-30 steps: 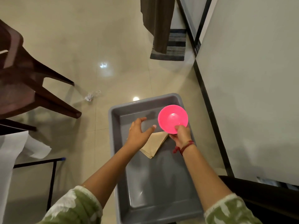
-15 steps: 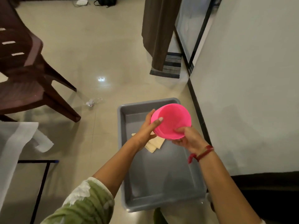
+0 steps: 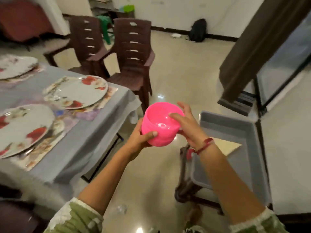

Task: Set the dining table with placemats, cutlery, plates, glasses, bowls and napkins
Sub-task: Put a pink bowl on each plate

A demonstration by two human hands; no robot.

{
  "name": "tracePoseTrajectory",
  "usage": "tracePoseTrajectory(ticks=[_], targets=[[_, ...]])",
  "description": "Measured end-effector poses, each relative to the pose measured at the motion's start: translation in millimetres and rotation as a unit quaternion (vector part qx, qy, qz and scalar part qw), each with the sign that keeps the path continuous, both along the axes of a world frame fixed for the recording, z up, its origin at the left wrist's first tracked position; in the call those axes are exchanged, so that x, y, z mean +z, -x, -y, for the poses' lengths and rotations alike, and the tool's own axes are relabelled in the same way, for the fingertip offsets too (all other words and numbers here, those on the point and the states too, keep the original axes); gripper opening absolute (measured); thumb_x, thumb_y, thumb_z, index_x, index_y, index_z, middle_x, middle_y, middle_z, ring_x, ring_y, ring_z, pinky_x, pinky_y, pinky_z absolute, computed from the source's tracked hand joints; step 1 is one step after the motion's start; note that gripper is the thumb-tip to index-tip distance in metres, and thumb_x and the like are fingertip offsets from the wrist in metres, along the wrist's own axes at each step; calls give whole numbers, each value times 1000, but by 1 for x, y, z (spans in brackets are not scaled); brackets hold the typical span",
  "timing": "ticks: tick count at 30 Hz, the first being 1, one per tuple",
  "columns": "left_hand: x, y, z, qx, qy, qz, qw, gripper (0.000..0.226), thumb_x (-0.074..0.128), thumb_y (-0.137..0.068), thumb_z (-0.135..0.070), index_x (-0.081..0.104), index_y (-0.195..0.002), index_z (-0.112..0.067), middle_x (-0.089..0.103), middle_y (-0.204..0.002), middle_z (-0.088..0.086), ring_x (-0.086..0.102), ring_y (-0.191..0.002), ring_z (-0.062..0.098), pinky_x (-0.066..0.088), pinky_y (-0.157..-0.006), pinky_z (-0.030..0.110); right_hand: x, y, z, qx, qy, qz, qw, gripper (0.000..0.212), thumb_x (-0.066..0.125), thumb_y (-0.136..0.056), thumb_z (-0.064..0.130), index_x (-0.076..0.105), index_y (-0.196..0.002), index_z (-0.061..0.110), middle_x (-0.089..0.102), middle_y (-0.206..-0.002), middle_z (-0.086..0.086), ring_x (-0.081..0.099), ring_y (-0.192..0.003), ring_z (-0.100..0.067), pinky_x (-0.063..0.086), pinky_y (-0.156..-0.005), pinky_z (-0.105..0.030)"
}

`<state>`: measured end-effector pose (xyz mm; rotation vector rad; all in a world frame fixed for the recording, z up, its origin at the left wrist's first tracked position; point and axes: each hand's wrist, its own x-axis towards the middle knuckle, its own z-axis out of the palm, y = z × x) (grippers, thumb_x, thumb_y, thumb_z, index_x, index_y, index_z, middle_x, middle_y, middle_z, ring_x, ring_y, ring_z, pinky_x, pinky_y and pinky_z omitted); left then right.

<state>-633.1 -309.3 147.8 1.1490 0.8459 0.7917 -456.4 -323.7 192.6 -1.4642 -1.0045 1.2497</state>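
Left hand (image 3: 138,142) and right hand (image 3: 188,126) hold a smooth, round pink plastic bowl (image 3: 158,132), fingers (image 3: 175,116) curled round it; flowered plates (image 3: 75,91) lie on the grey-clothed tabletop (image 3: 87,135) beside.

Three flowered plates (image 3: 75,91) are lying on the bench (image 3: 87,140), each sitting on one of three placemats (image 3: 42,153). One pink bowl (image 3: 159,128) is being held just off the bench's edge. Two brown chairs (image 3: 133,51) are standing by its far corner. One grey tub (image 3: 227,121) is holding one folded napkin (image 3: 230,147).

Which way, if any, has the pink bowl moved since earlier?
Yes: the bowl went from above the grey tub to its left, toward the table.
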Motion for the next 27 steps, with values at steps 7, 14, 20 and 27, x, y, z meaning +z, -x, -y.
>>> tracePoseTrajectory(ticks=[7, 14, 20, 27], targets=[[18, 121, 25, 132, 6, 71, 989, 113, 86, -48, -60, 36, -144, -28, 52, -138, 11, 55, -121, 35, 54, -78, 47, 39, 107, -10, 306, -181, 115, 927, 59, 80, -60, 51, 51, -112, 52, 43, -134, 5, 46, -122, -20, 51, -94, -40], [10, 145, -13, 217, 2, 104, 971, 118, 88, -42, -59, 37, -142, -22, 55, -133, 16, 58, -116, 37, 55, -79, 49, 24, 141, -80, 351, -202, 150, 902, 35, 86, -60, 33, 60, -84, 35, 47, -119, 12, 48, -109, -7, 49, -84, -23], [7, 129, -95, 284, 18, 112, 952, 112, 89, -44, -57, 40, -139, -25, 56, -133, 16, 57, -117, 39, 49, -89, 62, 9, 138, -185, 356, -180, 47, 916, 48, 78, -51, 65, 56, -61, 23, 56, -80, 9, 57, -79, -10, 47, -63, -20], [19, 129, -152, 376, 35, 155, 913, 119, 93, -26, -55, 46, -130, -23, 66, -117, 10, 66, -105, 29, 57, -72, 42, 16, 141, -295, 295, -116, -111, 942, 82, 79, -41, 71, 66, -91, 7, 71, -90, -8, 67, -88, -16, 53, -70, -22]])
